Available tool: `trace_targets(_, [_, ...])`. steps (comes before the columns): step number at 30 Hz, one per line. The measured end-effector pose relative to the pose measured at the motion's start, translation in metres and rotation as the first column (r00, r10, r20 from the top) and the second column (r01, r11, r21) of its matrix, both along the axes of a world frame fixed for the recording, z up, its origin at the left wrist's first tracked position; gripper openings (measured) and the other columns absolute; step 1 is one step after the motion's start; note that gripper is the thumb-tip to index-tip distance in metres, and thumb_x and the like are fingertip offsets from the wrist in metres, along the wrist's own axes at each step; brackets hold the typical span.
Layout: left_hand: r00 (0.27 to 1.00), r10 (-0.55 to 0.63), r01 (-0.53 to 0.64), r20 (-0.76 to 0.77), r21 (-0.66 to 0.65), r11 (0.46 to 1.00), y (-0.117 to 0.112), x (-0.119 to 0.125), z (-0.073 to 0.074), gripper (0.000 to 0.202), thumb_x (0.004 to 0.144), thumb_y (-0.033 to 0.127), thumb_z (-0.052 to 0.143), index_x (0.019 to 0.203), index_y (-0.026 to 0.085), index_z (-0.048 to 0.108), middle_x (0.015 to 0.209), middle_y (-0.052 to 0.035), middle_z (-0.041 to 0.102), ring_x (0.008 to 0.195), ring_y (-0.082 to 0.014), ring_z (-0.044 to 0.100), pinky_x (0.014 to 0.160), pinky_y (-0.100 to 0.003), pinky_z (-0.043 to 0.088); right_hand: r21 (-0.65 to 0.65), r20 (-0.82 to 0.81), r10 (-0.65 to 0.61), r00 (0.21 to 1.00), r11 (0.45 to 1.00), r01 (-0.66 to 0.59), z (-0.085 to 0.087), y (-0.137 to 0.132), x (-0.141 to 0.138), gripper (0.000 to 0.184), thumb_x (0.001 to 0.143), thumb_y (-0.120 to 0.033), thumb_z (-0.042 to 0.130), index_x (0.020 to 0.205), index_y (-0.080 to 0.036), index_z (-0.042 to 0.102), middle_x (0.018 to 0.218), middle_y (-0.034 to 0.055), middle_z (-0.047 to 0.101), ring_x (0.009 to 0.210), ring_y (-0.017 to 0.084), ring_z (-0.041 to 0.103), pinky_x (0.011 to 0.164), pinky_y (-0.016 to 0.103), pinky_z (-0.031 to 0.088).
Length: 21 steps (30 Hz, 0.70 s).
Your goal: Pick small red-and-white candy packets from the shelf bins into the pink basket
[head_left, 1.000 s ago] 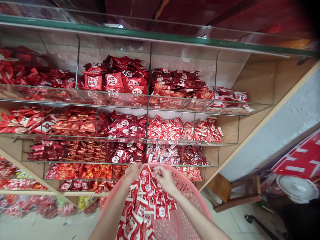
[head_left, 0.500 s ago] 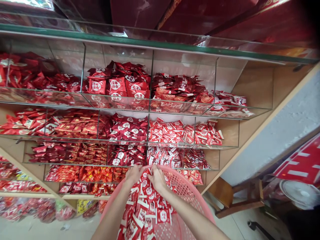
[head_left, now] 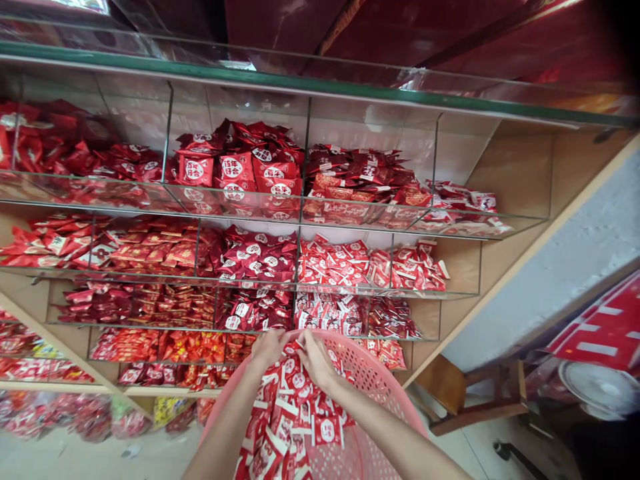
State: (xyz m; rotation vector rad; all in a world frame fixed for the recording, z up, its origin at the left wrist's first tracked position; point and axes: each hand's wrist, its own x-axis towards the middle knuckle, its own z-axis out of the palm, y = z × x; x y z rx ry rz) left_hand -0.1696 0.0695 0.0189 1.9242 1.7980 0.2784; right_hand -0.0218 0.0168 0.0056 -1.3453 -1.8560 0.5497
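Observation:
Inside the pink perforated basket, a heap of small red-and-white wrapped packets fills the left and middle part. My left hand is bent over at the basket's far side, by the edge of the heap. Its fingers are curled, and the fingertips are mostly hidden. Beside it, my right hand has curled fingers and a thumb near the topmost packets. Red packets show in the narrow gap between the hands. What either hand grips cannot be made out.
Beyond the basket rises a stepped rack with glass-fronted bins full of red packets. A thick glass shelf edge crosses above. At right stand a wooden stool and a white round object. Filled plastic bags lie low left.
My right hand's thumb and fingers have shifted slightly at the far side of the heap. The left hand stays nearly in place. The view has moved very little.

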Motion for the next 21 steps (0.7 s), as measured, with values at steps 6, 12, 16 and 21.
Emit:
trace_targets(6, [1.0,-0.025,0.025,-0.001,-0.001,1.0,-0.002,0.001,0.005,0.046,0.081,0.053,0.034,0.102,0.024,0.062,0.111,-0.0054,0.061,0.104,-0.0204,0.055,0.083,-0.025,0.041,0.176,0.363,0.161,0.918,0.955,-0.237,0.01,-0.011,0.024,0.022,0.08,-0.007,0.036,0.089,-0.023,0.049,0.088,0.0032,0.054,0.083,0.018,0.048,0.073,0.032,0.038])
trace_targets(12, [1.0,-0.011,0.011,0.001,-0.005,1.0,-0.004,0.002,0.008,0.046,0.081,0.052,0.035,0.106,0.022,0.06,0.113,-0.0059,0.06,0.105,-0.0201,0.054,0.084,-0.025,0.04,0.3,0.541,0.094,0.836,0.907,-0.297,0.016,-0.021,0.04,0.017,0.083,-0.006,0.036,0.084,-0.02,0.047,0.09,0.0028,0.054,0.082,0.016,0.047,0.074,0.03,0.039])
trace_targets(16, [1.0,-0.003,0.003,0.007,-0.01,1.0,-0.003,0.003,0.007,0.048,0.081,0.052,0.036,0.112,0.021,0.057,0.115,-0.0066,0.059,0.106,-0.0204,0.053,0.084,-0.025,0.04,0.308,0.556,0.084,0.827,0.903,-0.299,0.016,-0.021,0.042,0.019,0.081,-0.005,0.036,0.084,-0.02,0.048,0.093,0.0026,0.055,0.084,0.016,0.047,0.075,0.03,0.038])
trace_targets(21, [1.0,-0.023,0.024,0.009,-0.004,1.0,-0.002,0.001,0.005,0.047,0.081,0.054,0.034,0.104,0.023,0.061,0.11,-0.0058,0.062,0.103,-0.0209,0.055,0.082,-0.026,0.041,0.247,0.609,0.011,0.793,0.947,-0.203,0.015,-0.009,0.037,0.021,0.079,-0.003,0.036,0.081,-0.019,0.049,0.085,0.003,0.055,0.079,0.016,0.048,0.071,0.028,0.038])
